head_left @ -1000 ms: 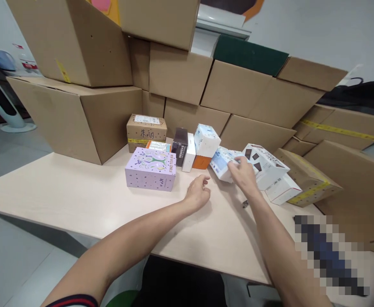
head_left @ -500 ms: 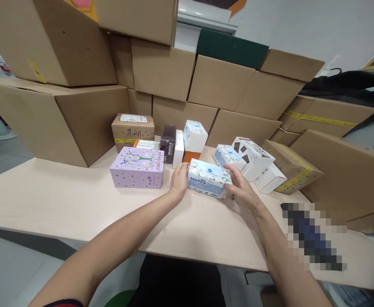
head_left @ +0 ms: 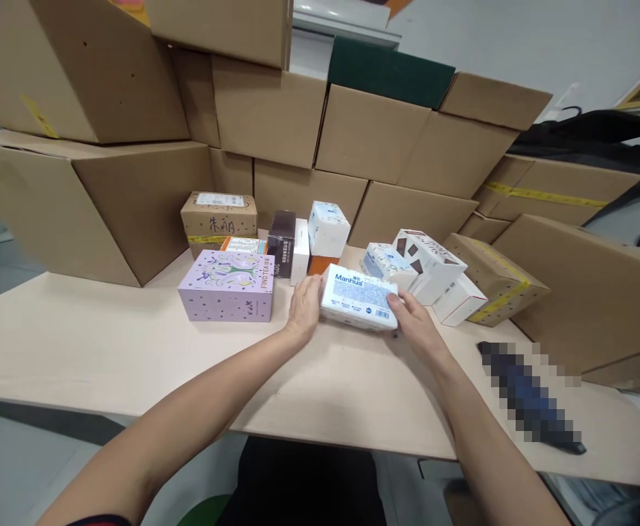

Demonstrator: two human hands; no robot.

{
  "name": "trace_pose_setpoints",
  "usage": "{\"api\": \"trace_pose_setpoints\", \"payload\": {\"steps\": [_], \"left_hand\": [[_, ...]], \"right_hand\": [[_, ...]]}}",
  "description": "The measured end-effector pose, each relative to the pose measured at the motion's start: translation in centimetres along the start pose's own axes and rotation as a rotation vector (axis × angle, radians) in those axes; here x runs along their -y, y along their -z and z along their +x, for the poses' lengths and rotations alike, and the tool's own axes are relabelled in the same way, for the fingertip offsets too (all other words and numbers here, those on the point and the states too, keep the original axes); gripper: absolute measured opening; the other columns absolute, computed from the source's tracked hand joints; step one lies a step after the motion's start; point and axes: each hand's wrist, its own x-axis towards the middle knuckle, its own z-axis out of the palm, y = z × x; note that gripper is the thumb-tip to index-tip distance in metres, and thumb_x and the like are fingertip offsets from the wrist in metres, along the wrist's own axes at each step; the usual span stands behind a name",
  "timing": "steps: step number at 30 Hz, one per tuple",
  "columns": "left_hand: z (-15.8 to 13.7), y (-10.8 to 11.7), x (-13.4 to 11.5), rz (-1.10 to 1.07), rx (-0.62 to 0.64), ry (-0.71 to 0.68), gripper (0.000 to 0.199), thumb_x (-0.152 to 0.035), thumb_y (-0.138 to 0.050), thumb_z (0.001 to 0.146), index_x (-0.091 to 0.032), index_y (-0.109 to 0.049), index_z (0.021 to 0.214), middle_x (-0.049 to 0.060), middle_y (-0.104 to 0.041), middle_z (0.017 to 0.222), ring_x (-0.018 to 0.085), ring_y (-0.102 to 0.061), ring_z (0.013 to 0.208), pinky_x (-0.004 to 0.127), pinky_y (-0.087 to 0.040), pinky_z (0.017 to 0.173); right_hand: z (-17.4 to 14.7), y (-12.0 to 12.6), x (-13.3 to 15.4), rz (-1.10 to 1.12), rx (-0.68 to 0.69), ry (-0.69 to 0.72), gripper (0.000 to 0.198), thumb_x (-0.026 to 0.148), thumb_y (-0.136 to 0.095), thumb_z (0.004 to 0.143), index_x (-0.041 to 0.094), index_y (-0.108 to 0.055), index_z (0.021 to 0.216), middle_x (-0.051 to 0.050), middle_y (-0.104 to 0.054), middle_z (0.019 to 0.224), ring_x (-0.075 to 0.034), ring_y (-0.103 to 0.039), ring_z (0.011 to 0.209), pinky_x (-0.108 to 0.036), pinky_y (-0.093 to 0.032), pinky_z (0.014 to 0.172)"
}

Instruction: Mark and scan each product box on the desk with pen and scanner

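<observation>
A white and blue tissue pack (head_left: 358,298) marked "Manhua" is held between my two hands over the table, its printed side face tipped up toward me. My left hand (head_left: 305,307) presses against its left end, fingers together. At the right end my right hand (head_left: 416,321) grips it, thumb on the printed face and the other fingers hidden behind. Just beyond are a second tissue pack (head_left: 389,264) and, further left, an upright one (head_left: 328,228) standing on something orange. To the left of my left hand lies a purple tea box (head_left: 226,286).
A dark box (head_left: 283,245) and a narrow white box (head_left: 299,252) stand behind. White boxes (head_left: 429,259) and a taped carton (head_left: 498,281) are at the right. Large cardboard boxes (head_left: 287,190) wall the table's back. A pixelated dark object (head_left: 533,398) lies at the right on the table (head_left: 320,394).
The tissue pack has been rolled in my hands: its patterned top faced up before, and now the printed side does. The view has shifted slightly.
</observation>
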Motion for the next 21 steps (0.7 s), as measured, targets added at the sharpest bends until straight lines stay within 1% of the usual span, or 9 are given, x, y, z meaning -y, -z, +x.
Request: {"api": "trace_pose_setpoints", "payload": {"steps": [3,6,8,9,11,13,15,18,21], "left_hand": [[-0.1,-0.1,0.4,-0.002,0.027,-0.009,0.045,-0.042,-0.031,0.100,-0.019,-0.069,0.103,0.009,-0.071,0.113,0.023,-0.062,0.109,0.036,-0.047,0.097],[-0.1,-0.1,0.7,-0.002,0.037,-0.012,0.045,-0.043,-0.031,0.100,-0.019,-0.069,0.103,0.008,-0.071,0.114,0.023,-0.061,0.111,0.035,-0.046,0.098],[0.0,-0.2,0.8,0.000,0.032,-0.006,0.044,-0.042,-0.030,0.100,-0.020,-0.068,0.104,0.008,-0.070,0.115,0.022,-0.061,0.112,0.035,-0.046,0.098],[0.1,-0.2,0.8,0.001,0.028,-0.003,0.044,-0.042,-0.030,0.100,-0.020,-0.067,0.105,0.008,-0.070,0.116,0.022,-0.061,0.112,0.035,-0.047,0.098],[0.2,-0.3,0.9,0.006,0.020,0.005,0.043,-0.042,-0.030,0.100,-0.020,-0.066,0.107,0.008,-0.070,0.117,0.022,-0.061,0.113,0.035,-0.047,0.098],[0.3,-0.2,0.9,0.016,0.011,0.013,0.042,-0.042,-0.030,0.100,-0.021,-0.065,0.107,0.008,-0.069,0.117,0.023,-0.061,0.112,0.035,-0.047,0.098],[0.2,0.0,0.6,0.031,0.005,0.019,0.042,-0.043,-0.030,0.100,-0.021,-0.064,0.105,0.008,-0.069,0.116,0.023,-0.061,0.112,0.035,-0.046,0.098],[-0.3,0.2,0.0,0.060,0.010,0.016,0.042,-0.045,-0.030,0.100,-0.020,-0.064,0.100,0.009,-0.068,0.112,0.023,-0.060,0.112,0.036,-0.043,0.101],[-0.9,0.4,-0.6,0.088,0.031,0.003,0.041,-0.046,-0.032,0.100,-0.021,-0.063,0.094,0.008,-0.068,0.106,0.024,-0.060,0.110,0.038,-0.041,0.103]], "right_hand": [[0.1,0.1,-0.2,-0.048,-0.005,-0.039,0.050,0.064,-0.058,0.086,0.020,-0.065,0.107,-0.005,-0.067,0.085,-0.018,-0.062,0.067,-0.032,-0.053,0.059],[0.1,0.4,-0.3,-0.023,0.031,-0.018,0.052,0.067,-0.053,0.087,0.019,-0.064,0.103,-0.005,-0.067,0.083,-0.019,-0.062,0.067,-0.033,-0.054,0.061],[0.0,0.8,-0.2,-0.033,0.070,0.004,0.055,0.068,-0.050,0.088,0.019,-0.065,0.108,-0.007,-0.069,0.091,-0.019,-0.064,0.071,-0.035,-0.055,0.066],[0.0,1.0,-0.2,-0.062,0.100,0.016,0.056,0.067,-0.052,0.088,0.020,-0.065,0.115,-0.008,-0.070,0.098,-0.020,-0.065,0.076,-0.035,-0.056,0.069],[-0.2,1.6,-0.2,-0.153,0.168,0.040,0.060,0.061,-0.062,0.084,0.023,-0.060,0.130,-0.010,-0.069,0.114,-0.022,-0.067,0.088,-0.037,-0.056,0.076],[-0.4,2.0,-0.1,-0.271,0.210,0.067,0.066,0.053,-0.072,0.077,0.024,-0.058,0.135,-0.011,-0.067,0.123,-0.026,-0.067,0.099,-0.039,-0.056,0.079],[-0.5,2.2,-0.2,-0.392,0.198,0.103,0.060,0.048,-0.075,0.073,0.022,-0.064,0.126,-0.012,-0.068,0.121,-0.029,-0.067,0.101,-0.041,-0.056,0.080],[-0.5,2.2,-0.1,-0.537,0.163,0.195,0.041,0.046,-0.072,0.075,0.021,-0.073,0.108,-0.011,-0.072,0.109,-0.031,-0.066,0.099,-0.041,-0.054,0.082],[-0.5,1.8,0.1,-0.611,0.169,0.279,0.034,0.044,-0.065,0.080,0.021,-0.075,0.102,-0.009,-0.073,0.100,-0.031,-0.065,0.099,-0.040,-0.051,0.085]]}}
